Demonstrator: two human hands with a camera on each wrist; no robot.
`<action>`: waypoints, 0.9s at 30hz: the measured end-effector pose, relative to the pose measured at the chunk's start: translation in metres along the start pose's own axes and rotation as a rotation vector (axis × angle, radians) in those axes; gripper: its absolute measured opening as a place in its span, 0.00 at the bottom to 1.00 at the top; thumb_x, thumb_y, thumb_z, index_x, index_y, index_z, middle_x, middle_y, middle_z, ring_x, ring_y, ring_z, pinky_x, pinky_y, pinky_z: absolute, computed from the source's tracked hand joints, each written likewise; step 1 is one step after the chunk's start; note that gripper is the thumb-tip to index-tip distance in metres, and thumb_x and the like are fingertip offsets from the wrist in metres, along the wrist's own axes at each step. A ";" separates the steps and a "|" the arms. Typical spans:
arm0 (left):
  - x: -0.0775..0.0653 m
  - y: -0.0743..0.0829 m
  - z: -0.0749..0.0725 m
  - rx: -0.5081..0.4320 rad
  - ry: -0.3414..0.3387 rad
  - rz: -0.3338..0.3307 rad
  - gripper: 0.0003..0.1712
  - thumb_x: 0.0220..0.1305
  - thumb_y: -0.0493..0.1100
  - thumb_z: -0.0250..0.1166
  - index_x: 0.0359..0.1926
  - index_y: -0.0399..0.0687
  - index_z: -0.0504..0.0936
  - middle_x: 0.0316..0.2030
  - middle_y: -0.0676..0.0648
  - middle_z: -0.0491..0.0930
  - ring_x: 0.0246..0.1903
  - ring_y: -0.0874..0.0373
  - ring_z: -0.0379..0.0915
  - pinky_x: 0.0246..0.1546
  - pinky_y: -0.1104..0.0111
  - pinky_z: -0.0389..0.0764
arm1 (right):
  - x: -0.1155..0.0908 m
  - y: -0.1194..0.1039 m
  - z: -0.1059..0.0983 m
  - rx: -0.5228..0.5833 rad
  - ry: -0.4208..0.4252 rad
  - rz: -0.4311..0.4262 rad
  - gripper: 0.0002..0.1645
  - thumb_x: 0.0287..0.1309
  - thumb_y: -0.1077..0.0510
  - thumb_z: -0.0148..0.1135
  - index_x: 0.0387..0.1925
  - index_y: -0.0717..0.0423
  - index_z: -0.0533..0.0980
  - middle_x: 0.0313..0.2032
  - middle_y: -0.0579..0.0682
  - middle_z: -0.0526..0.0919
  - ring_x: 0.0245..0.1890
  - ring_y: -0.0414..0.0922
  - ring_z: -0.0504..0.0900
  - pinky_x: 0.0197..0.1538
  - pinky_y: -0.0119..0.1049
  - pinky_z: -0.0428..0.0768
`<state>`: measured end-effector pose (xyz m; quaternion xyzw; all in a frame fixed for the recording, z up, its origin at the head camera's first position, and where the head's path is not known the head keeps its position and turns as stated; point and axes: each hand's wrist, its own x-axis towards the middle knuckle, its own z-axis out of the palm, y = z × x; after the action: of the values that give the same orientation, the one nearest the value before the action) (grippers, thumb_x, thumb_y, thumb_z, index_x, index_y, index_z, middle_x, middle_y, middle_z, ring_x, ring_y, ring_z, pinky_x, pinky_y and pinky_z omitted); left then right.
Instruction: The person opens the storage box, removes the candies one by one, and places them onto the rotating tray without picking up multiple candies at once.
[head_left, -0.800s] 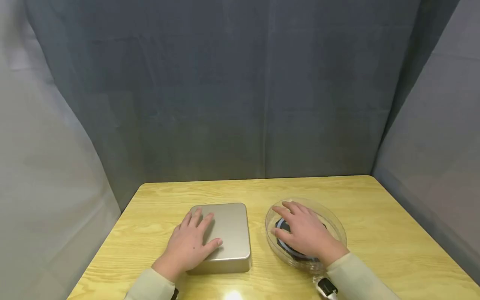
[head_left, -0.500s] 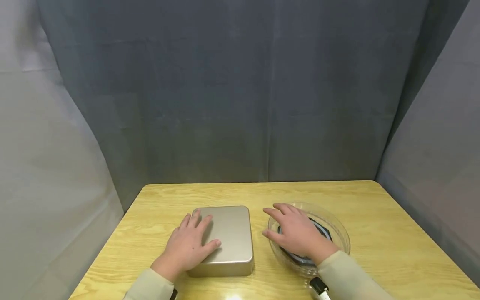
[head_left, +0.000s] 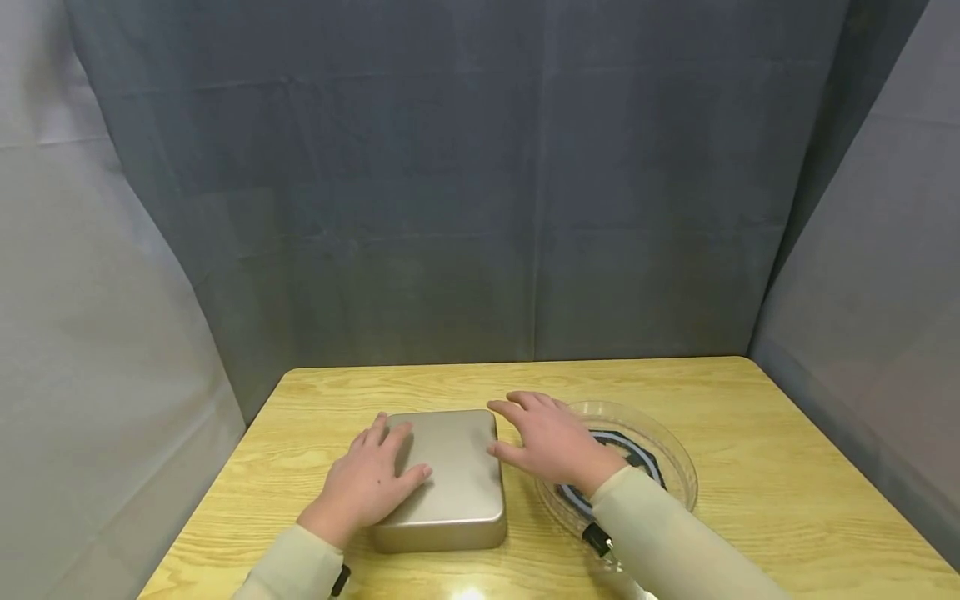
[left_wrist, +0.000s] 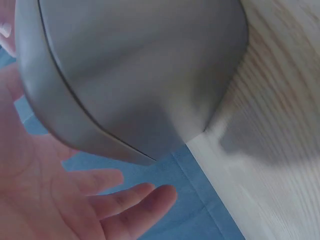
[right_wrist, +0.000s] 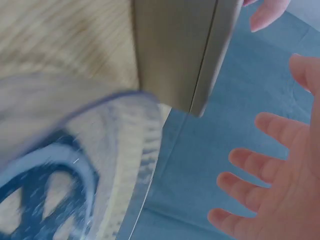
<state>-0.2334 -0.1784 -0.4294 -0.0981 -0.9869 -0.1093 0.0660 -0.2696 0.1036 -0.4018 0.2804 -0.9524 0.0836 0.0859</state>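
Note:
A metal tin (head_left: 450, 467) with rounded corners lies on the table; a lid seam runs around its side in both wrist views. My left hand (head_left: 363, 483) is at its left edge, fingers spread over the top and thumb pointing right. In the left wrist view the palm faces the tin's lid edge. My right hand (head_left: 551, 442) hovers with fingers extended just right of the tin, holding nothing. Beneath that wrist stands a clear round dish (head_left: 678, 467), partly hidden by the sleeve. In it lies a dark angular piece with a pale blue ring (right_wrist: 65, 155).
The wood-grain table (head_left: 772, 467) extends around the tin and dish. Behind it hangs a dark grey cloth (head_left: 420, 208), with paler cloth walls on the left (head_left: 97, 350) and right (head_left: 870, 292). A small black device (head_left: 597, 537) is on the right wrist.
My right hand has moved left from over the dish to the tin's right side, uncovering more of the ringed piece. My left hand has shifted slightly left along the tin.

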 end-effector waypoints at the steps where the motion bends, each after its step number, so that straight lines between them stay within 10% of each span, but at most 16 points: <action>1: 0.001 -0.001 0.000 -0.003 -0.005 -0.009 0.43 0.59 0.72 0.54 0.69 0.57 0.61 0.70 0.36 0.50 0.61 0.35 0.55 0.43 0.36 0.72 | 0.004 -0.003 0.000 0.005 -0.001 -0.009 0.40 0.59 0.26 0.46 0.67 0.38 0.63 0.64 0.52 0.66 0.61 0.53 0.63 0.59 0.60 0.65; 27: 0.010 -0.014 0.015 -0.069 -0.055 -0.173 0.49 0.62 0.72 0.48 0.71 0.44 0.52 0.55 0.34 0.72 0.49 0.43 0.71 0.41 0.45 0.75 | 0.099 -0.066 0.024 -0.033 -0.209 -0.026 0.39 0.58 0.27 0.47 0.66 0.37 0.63 0.62 0.49 0.68 0.58 0.51 0.66 0.56 0.54 0.70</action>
<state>-0.2477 -0.1869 -0.4453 -0.0179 -0.9888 -0.1459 0.0258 -0.3181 -0.0078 -0.3973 0.2984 -0.9537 0.0372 -0.0085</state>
